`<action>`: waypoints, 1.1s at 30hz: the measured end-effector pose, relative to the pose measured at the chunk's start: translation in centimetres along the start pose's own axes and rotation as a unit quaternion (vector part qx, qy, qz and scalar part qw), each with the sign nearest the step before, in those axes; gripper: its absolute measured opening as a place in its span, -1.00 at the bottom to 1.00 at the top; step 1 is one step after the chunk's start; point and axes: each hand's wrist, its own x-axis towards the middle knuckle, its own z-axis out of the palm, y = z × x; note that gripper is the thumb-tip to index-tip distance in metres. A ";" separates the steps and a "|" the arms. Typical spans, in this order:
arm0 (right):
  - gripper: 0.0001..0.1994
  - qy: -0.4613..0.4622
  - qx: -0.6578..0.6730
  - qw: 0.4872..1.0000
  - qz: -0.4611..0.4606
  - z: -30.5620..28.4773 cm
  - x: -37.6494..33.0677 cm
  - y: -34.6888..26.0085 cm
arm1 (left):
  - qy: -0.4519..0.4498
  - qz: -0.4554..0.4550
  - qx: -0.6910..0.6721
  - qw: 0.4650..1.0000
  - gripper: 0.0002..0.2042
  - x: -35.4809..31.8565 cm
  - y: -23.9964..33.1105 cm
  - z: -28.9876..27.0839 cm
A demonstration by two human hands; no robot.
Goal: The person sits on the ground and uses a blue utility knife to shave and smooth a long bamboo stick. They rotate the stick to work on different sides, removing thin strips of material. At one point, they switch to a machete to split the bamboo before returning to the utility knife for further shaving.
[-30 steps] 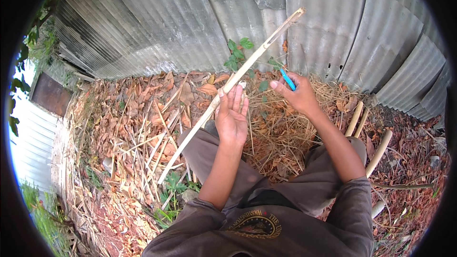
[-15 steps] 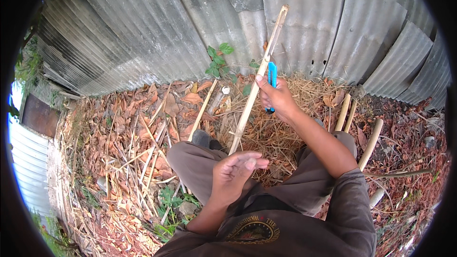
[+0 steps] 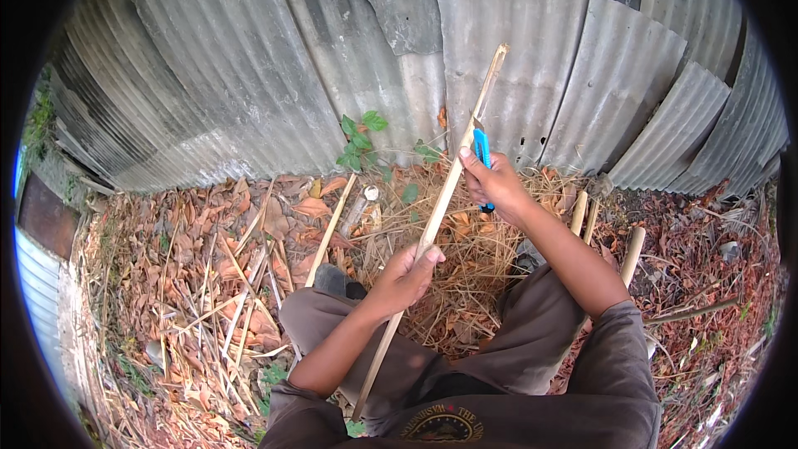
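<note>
A long pale bamboo strip [image 3: 440, 209] runs slantwise from beside my left thigh up in front of the metal fence. My left hand [image 3: 407, 279] is closed round its lower half. In my right hand [image 3: 496, 183] is a blue utility knife [image 3: 481, 150], its upper end against the strip. The thumb of that hand presses on the strip just below the knife. Above this contact a thin sliver stands slightly apart from the strip's upper part. How far the blade is out cannot be made out.
Corrugated metal sheets [image 3: 515, 58] form a fence ahead. Thin cut strips [image 3: 241, 308] lie on dry leaves to my left, near a clear bottle [image 3: 359, 209]. Several thicker sticks [image 3: 632, 254] rest by my right leg. A small green plant [image 3: 357, 137] grows at the fence.
My left hand, open and off the strip before, has taken hold of its lower half. The strip has come down toward me, and its lower end now reaches past my left thigh.
</note>
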 end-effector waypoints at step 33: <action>-0.58 0.284 -0.394 0.778 0.399 -11.3 -42.6 38.8 | 0.041 -0.033 0.164 0.985 -0.50 4.4 -2.4 -0.6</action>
